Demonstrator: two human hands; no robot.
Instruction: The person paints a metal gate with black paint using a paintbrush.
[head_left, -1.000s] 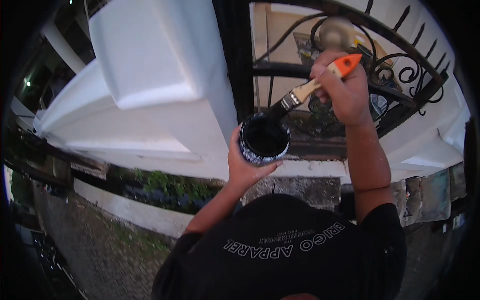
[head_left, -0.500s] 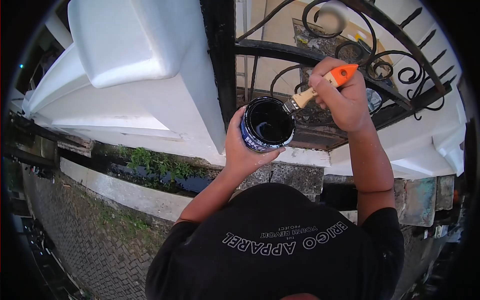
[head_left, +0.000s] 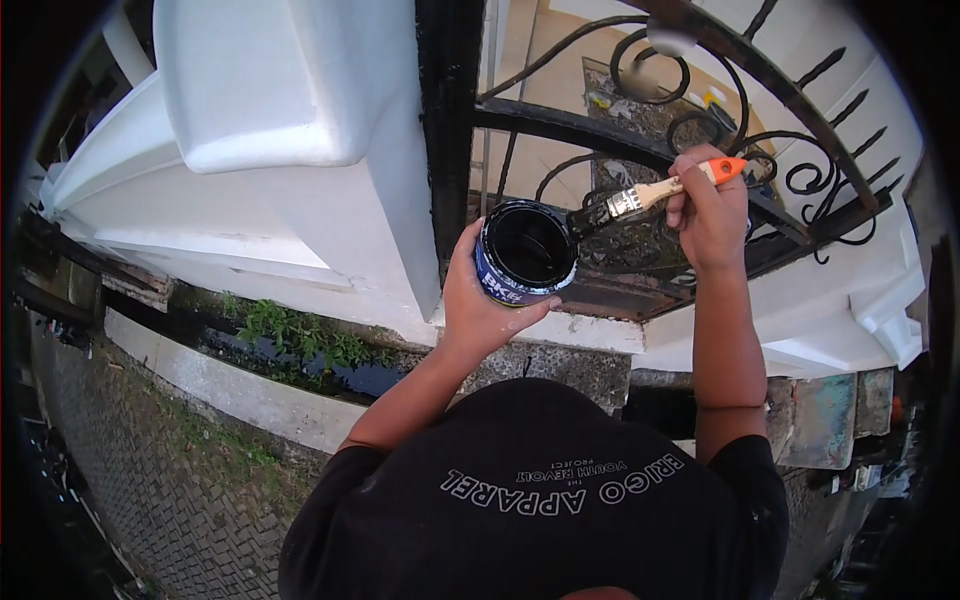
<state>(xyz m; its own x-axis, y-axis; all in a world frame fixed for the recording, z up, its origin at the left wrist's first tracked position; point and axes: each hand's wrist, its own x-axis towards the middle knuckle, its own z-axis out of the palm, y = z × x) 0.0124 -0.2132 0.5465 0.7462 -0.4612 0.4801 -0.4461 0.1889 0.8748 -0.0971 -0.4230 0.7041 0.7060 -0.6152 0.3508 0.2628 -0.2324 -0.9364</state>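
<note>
My left hand (head_left: 478, 300) is wrapped round a small paint can (head_left: 503, 285) with a blue label, its open top tipped toward me. Black paint lines the inside and smears the rim. In my right hand (head_left: 712, 215) is a paintbrush (head_left: 655, 190) with a pale wooden handle, orange at the end, and a metal ferrule. Its black, paint-coated bristles are at the can's right rim, outside the opening. Just beyond both hands stands a black wrought-iron gate (head_left: 590, 130) with scrolls and spear points.
A white pillar (head_left: 385, 200) rises left of the can. Below it runs a water-filled ditch (head_left: 375, 378) with green plants (head_left: 300, 335), edged by a concrete curb (head_left: 225, 375). Brick paving (head_left: 190, 490) lies at the lower left. Behind the gate is a soil bed (head_left: 640, 105).
The brush has come up out of the can to its right rim, its dark bristles now showing. My right hand has shifted slightly right and down; my left hand still holds the can.
</note>
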